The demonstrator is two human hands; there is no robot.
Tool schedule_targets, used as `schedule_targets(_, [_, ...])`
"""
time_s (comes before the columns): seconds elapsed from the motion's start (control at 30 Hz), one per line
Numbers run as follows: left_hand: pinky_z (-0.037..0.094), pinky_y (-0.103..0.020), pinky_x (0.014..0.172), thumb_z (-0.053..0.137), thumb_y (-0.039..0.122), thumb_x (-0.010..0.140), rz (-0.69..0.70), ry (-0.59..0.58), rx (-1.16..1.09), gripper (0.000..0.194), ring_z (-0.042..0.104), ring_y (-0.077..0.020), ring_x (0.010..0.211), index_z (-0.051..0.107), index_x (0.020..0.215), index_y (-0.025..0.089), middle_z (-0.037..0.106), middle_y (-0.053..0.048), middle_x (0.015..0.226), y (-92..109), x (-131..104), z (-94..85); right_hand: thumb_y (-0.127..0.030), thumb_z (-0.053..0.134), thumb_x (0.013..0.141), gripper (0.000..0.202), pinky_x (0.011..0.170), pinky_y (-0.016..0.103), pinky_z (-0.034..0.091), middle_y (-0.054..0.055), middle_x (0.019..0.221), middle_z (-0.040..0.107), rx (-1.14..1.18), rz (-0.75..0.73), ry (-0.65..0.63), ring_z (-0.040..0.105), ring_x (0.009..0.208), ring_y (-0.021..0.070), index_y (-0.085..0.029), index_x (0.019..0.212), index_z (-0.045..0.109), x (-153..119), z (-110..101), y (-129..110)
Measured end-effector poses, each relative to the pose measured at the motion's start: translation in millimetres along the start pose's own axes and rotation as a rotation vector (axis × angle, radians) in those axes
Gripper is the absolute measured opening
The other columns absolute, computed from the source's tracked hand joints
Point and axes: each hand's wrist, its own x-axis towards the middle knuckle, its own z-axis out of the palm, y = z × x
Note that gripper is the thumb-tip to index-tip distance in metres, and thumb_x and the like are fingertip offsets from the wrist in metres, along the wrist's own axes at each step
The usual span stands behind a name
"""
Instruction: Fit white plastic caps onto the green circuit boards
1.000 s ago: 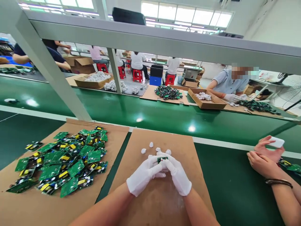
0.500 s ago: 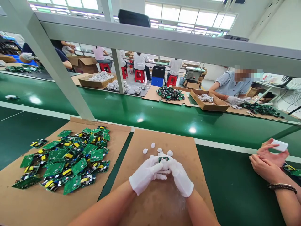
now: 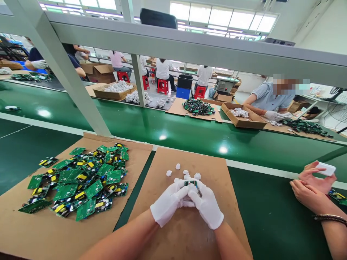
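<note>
Both my hands wear white gloves and meet over the middle cardboard sheet point(image 3: 151, 195). Between their fingertips is a small green circuit board point(image 3: 191, 183), partly hidden by the gloves. My left hand point(image 3: 169, 200) closes on its left side, and my right hand point(image 3: 206, 202) grips the right side with the thumb laid across the near edge. Just beyond the fingers lie several small white lumps, one of them a white piece point(image 3: 178, 166) at the back. Their exact kind is too small to tell.
Left of me, a heap of green circuit boards point(image 3: 92, 189) with yellow parts covers another cardboard sheet. At the right, another person's bare hands point(image 3: 314, 184) hold a white block point(image 3: 326, 168). A green conveyor belt point(image 3: 135, 124) runs beyond, below a grey metal frame point(image 3: 189, 43).
My right thumb has come inward over the near edge of the circuit board. The view has shifted slightly; the white lumps and the heap of boards stay where they lay.
</note>
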Motion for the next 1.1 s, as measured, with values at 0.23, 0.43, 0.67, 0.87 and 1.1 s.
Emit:
schedule_targets(0.23, [0.049, -0.024, 0.067, 0.061, 0.039, 0.081, -0.037, 0.083, 0.06, 0.029, 0.061, -0.0142, 0.079, 0.058, 0.099, 0.017, 0.062, -0.007, 0.095, -2, 3, 1.5, -0.049, 0.055, 0.076, 0.027, 0.085, 0.038, 0.053, 0.001, 0.106, 0.069, -0.106, 0.076, 0.081, 0.059, 0.109, 0.0294, -0.038, 0.095, 0.07, 0, -3, -3])
schedule_targets(0.43, [0.05, -0.026, 0.066, 0.057, 0.039, 0.083, -0.116, 0.02, -0.144, 0.028, 0.063, -0.0172, 0.08, 0.059, 0.097, 0.015, 0.061, -0.01, 0.095, 0, 3, -5.4, -0.05, 0.054, 0.077, 0.028, 0.083, 0.036, 0.054, 0.003, 0.099, 0.072, -0.113, 0.094, 0.137, 0.063, 0.102, 0.0285, -0.034, 0.093, 0.072, 1, -5, -6])
schedule_targets(0.67, [0.04, -0.019, 0.053, 0.061, 0.034, 0.081, -0.15, -0.054, -0.263, 0.022, 0.054, -0.0068, 0.06, 0.059, 0.094, 0.017, 0.052, -0.002, 0.085, 3, 1, -4.2, -0.054, 0.035, 0.089, 0.048, 0.099, 0.038, 0.044, 0.003, 0.119, 0.063, 0.087, 0.078, -0.036, 0.055, 0.114, 0.0256, -0.024, 0.113, 0.065, 2, -1, -10])
schedule_targets(0.87, [0.037, -0.019, 0.053, 0.06, 0.039, 0.081, -0.161, -0.042, -0.305, 0.033, 0.053, -0.0064, 0.058, 0.055, 0.109, 0.022, 0.051, 0.0, 0.079, -9, 2, -5.4, -0.046, 0.051, 0.086, 0.05, 0.104, 0.04, 0.039, 0.004, 0.129, 0.057, 0.052, 0.051, -0.03, 0.046, 0.124, 0.0235, -0.026, 0.132, 0.048, -2, 1, -14])
schedule_targets(1.1, [0.038, -0.019, 0.054, 0.07, 0.036, 0.073, -0.105, 0.048, -0.197, 0.028, 0.057, -0.0084, 0.062, 0.049, 0.081, 0.019, 0.054, 0.001, 0.081, -9, 2, -4.5, -0.049, 0.055, 0.083, 0.045, 0.108, 0.04, 0.033, 0.004, 0.134, 0.052, 0.231, 0.178, -0.118, 0.044, 0.125, 0.0241, -0.025, 0.121, 0.059, 2, 0, -18])
